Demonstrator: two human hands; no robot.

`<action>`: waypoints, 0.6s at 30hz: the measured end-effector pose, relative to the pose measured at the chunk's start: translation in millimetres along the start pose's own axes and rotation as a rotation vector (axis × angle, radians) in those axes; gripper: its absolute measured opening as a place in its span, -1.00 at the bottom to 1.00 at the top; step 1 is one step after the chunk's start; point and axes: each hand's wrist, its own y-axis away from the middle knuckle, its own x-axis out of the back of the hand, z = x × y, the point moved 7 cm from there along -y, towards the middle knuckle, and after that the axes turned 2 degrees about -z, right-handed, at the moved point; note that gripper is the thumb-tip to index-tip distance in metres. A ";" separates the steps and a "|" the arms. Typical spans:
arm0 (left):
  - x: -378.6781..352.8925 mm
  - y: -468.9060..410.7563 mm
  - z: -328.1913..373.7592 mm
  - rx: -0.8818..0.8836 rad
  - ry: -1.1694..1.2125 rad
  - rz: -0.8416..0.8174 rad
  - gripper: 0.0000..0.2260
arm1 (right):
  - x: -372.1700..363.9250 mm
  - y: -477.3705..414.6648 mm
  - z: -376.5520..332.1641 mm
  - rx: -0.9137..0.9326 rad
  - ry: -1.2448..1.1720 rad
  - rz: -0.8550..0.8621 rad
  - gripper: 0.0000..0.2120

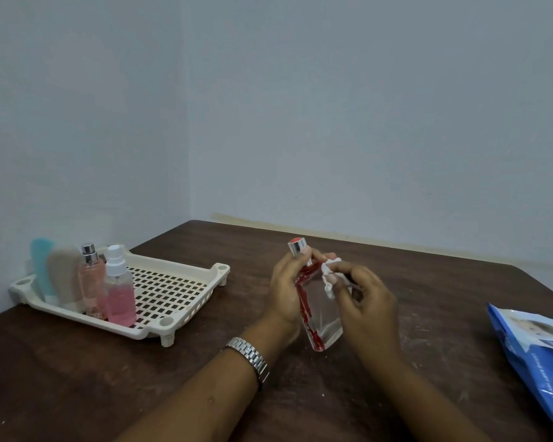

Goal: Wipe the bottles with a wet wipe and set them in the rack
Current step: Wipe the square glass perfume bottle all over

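Clear glass edged in red, the flat silver-capped bottle point(320, 309) was held above the dark wooden table point(428, 282), well right of the cream perforated plastic rack point(201, 298). The left hand point(286, 285) gripped its neck; the right hand point(366, 301) pinched a crumpled white wet wipe point(329, 273) against its shoulder. Turning the bottle would probably reach every face. The blue wipe packet's point(537, 358) print was unreadable.

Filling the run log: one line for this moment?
phase: wiping | left hand: grips clear flat bottle with red trim | right hand: pinches white wet wipe against it | cream perforated rack: four upright containers
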 end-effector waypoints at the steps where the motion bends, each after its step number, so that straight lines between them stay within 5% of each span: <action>1: -1.1 1.1 0.5 -0.010 -0.016 -0.001 -0.79 | 1.4 -0.3 6.8 -0.052 -0.015 0.001 -0.84; 11: 12.6 -3.9 8.3 -0.034 -0.023 0.097 -0.78 | -16.0 6.4 34.1 -0.389 -0.050 -0.283 -0.75; 18: 18.5 -5.1 21.9 -0.087 0.035 0.176 -0.75 | -20.1 14.3 39.2 -0.549 -0.193 -0.298 -0.74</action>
